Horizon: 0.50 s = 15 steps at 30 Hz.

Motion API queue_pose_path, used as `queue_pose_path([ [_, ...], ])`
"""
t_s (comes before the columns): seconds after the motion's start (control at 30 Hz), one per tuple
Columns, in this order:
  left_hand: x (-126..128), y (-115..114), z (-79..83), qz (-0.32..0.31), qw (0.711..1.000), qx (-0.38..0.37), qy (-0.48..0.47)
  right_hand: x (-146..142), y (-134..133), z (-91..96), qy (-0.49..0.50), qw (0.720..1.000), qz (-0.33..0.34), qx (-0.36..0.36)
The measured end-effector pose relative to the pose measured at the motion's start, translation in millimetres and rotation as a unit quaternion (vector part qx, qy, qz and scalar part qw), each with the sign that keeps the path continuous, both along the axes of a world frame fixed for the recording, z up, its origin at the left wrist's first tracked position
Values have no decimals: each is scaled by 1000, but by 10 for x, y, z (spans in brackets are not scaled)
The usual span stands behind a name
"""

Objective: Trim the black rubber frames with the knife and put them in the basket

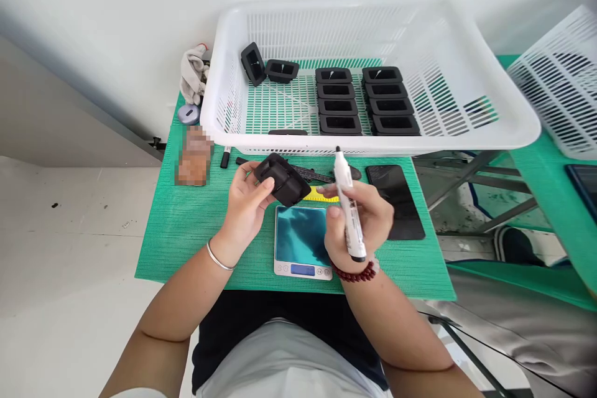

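My left hand (245, 202) is closed around a black rectangular plastic part (282, 180), holding it tilted above the small digital scale (302, 242). My right hand (361, 221) grips a white marker (347, 208) with a black tip pointing up, just right of the part. One finger of the right hand reaches toward the part's lower edge. The scale's shiny pan lies between my wrists.
A large white slotted basket (489, 93) at the back holds several similar black parts (364, 102) in two rows and two loose ones (268, 67). On the green mat (186, 230) lie a black phone (396, 196), a yellow ruler (321, 197), a pen, grey gloves (193, 74). Another basket (564, 84) stands at right.
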<state>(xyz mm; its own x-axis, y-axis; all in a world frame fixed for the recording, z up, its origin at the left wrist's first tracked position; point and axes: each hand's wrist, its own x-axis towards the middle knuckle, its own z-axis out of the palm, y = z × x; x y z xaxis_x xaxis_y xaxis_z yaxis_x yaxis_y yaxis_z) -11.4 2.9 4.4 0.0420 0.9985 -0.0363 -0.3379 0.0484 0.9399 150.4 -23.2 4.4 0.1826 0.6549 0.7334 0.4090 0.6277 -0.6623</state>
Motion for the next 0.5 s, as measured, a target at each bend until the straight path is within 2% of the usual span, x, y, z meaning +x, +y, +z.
queue_pose_path([
  [0.1, -17, -9, 24, 21, 1000, 9, 2, -4, -22, -11, -46, 998, -2, -35],
  [0.23, -6, -15, 30, 8, 1000, 18, 20, -20, -47, -3, -63, 995, 37, -64],
  [0.33, 25, -24, 39, -6, 1000, -2, -16, -26, -50, -9, -53, 995, 49, -62],
  [0.5, 61, -53, 61, -18, 996, -40, -77, 10, -23, -68, -10, 998, 22, -51],
])
